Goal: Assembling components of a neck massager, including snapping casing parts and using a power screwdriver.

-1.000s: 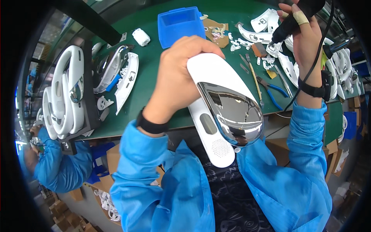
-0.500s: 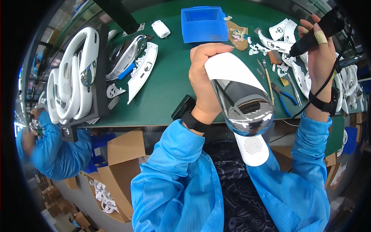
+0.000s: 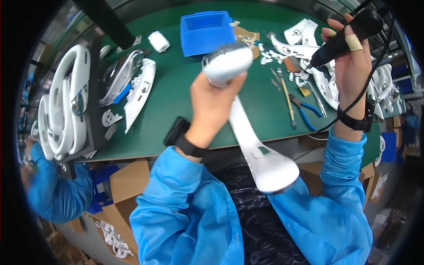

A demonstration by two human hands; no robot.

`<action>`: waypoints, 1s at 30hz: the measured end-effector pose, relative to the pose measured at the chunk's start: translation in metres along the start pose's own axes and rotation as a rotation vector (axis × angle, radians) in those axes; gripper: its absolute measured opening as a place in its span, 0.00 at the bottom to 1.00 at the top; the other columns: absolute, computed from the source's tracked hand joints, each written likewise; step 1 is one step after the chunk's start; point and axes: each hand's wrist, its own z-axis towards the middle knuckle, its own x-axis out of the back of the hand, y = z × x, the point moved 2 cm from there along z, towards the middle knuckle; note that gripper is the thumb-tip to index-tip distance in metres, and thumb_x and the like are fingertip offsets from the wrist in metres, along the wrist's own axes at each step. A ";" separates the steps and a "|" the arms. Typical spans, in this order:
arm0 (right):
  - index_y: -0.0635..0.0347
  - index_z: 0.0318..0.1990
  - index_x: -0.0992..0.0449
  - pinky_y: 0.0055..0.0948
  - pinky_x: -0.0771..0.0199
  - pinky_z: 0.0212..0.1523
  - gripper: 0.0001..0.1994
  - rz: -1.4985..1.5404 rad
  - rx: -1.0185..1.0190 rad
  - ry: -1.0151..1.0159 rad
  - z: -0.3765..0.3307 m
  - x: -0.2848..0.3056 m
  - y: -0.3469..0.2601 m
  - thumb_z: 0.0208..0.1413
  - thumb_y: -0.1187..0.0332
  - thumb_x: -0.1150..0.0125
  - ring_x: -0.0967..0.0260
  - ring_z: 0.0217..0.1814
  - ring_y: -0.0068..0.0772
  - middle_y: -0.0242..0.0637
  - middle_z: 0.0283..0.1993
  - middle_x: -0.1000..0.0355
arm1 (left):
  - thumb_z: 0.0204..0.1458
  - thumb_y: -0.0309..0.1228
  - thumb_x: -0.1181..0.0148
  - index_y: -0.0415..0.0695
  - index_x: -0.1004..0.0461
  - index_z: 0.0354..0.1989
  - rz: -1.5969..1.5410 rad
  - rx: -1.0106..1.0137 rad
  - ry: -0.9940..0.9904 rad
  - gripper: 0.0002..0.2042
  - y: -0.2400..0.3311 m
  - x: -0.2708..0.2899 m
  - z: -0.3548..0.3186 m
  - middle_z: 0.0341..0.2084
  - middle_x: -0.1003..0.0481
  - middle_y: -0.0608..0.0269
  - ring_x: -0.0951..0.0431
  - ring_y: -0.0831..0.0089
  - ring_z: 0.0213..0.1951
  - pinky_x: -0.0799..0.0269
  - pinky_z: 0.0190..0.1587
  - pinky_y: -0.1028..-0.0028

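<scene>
My left hand (image 3: 211, 106) is closed round a long white plastic appliance housing (image 3: 269, 170), gripping it below its rounded, partly glossy upper end. The housing slants down over the bench's front edge to a wide lower end with a small rectangular opening. Motion blurs its upper end, which overlaps the near side of a blue bin (image 3: 205, 46). At the right, my right hand (image 3: 354, 66) is raised with a black corded electric screwdriver (image 3: 346, 39) in its fingers. The screwdriver's tip points left and down over loose white parts, apart from the housing.
Blue-handled pliers (image 3: 310, 115), a thin wooden-handled tool (image 3: 289, 104) and white plastic parts (image 3: 293, 49) lie on the green bench (image 3: 172, 101). At left, white looped housings (image 3: 66, 106) stand in a dark rack. Below are cardboard boxes (image 3: 130, 181); a co-worker's blue sleeve (image 3: 55, 190) shows at far left.
My left hand has turned the housing over, so its dark glossy face no longer faces me. The bench has shifted left in view. The screwdriver remains in my right hand.
</scene>
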 end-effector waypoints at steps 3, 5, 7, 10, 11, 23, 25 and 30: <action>0.69 0.65 0.37 0.35 0.29 0.54 0.30 0.129 -0.009 -0.138 -0.007 0.002 -0.007 0.71 0.48 0.53 0.28 0.46 0.37 0.47 0.51 0.26 | 0.53 0.31 0.28 0.36 0.22 0.39 0.229 0.062 -0.074 0.13 -0.005 0.009 0.012 0.30 0.21 0.67 0.25 0.81 0.31 0.29 0.34 0.78; 0.67 0.59 0.31 0.27 0.24 0.39 0.28 0.210 0.015 -0.080 -0.023 -0.045 -0.031 0.70 0.47 0.52 0.25 0.34 0.29 0.39 0.37 0.25 | 0.53 0.33 0.28 0.36 0.23 0.40 0.190 0.060 -0.171 0.14 -0.006 0.004 0.020 0.31 0.21 0.66 0.25 0.81 0.32 0.30 0.34 0.77; 0.67 0.59 0.31 0.28 0.24 0.35 0.36 0.122 0.026 0.033 -0.028 -0.059 -0.034 0.69 0.37 0.60 0.26 0.31 0.30 0.39 0.34 0.26 | 0.52 0.32 0.29 0.35 0.23 0.45 0.182 0.136 -0.186 0.16 -0.006 -0.005 0.024 0.35 0.19 0.60 0.22 0.77 0.38 0.26 0.42 0.74; 0.69 0.58 0.30 0.27 0.25 0.32 0.38 0.125 -0.087 0.143 -0.031 -0.085 -0.044 0.67 0.35 0.60 0.27 0.29 0.30 0.39 0.33 0.26 | 0.52 0.29 0.28 0.37 0.22 0.47 0.007 0.061 -0.174 0.16 -0.009 -0.014 0.030 0.36 0.19 0.62 0.22 0.78 0.39 0.26 0.43 0.74; 0.69 0.58 0.30 0.27 0.25 0.32 0.38 0.122 -0.093 0.140 -0.031 -0.083 -0.042 0.67 0.35 0.60 0.27 0.29 0.30 0.39 0.33 0.26 | 0.52 0.29 0.28 0.37 0.22 0.47 0.004 0.066 -0.171 0.16 -0.007 -0.016 0.030 0.36 0.19 0.62 0.22 0.78 0.39 0.26 0.43 0.74; 0.63 0.66 0.36 0.29 0.34 0.30 0.53 0.522 -0.082 -0.541 -0.059 -0.064 0.003 0.52 0.19 0.58 0.35 0.27 0.28 0.34 0.38 0.31 | 0.49 0.22 0.30 0.41 0.21 0.48 0.025 -0.204 -0.220 0.16 -0.014 -0.016 0.032 0.36 0.17 0.65 0.20 0.80 0.38 0.24 0.43 0.76; 0.65 0.66 0.37 0.30 0.33 0.29 0.52 0.586 -0.130 -0.523 -0.066 -0.067 0.005 0.54 0.21 0.56 0.33 0.27 0.28 0.36 0.37 0.30 | 0.51 0.25 0.30 0.41 0.21 0.46 -0.008 -0.120 -0.185 0.13 -0.016 -0.017 0.033 0.35 0.17 0.66 0.20 0.80 0.37 0.25 0.42 0.76; 0.70 0.70 0.44 0.32 0.30 0.29 0.56 0.524 -0.033 -0.530 -0.082 -0.087 0.013 0.51 0.22 0.50 0.31 0.27 0.30 0.40 0.38 0.29 | 0.52 0.27 0.31 0.41 0.20 0.44 -0.082 -0.060 -0.154 0.12 -0.020 -0.019 0.034 0.34 0.18 0.67 0.21 0.80 0.36 0.26 0.41 0.76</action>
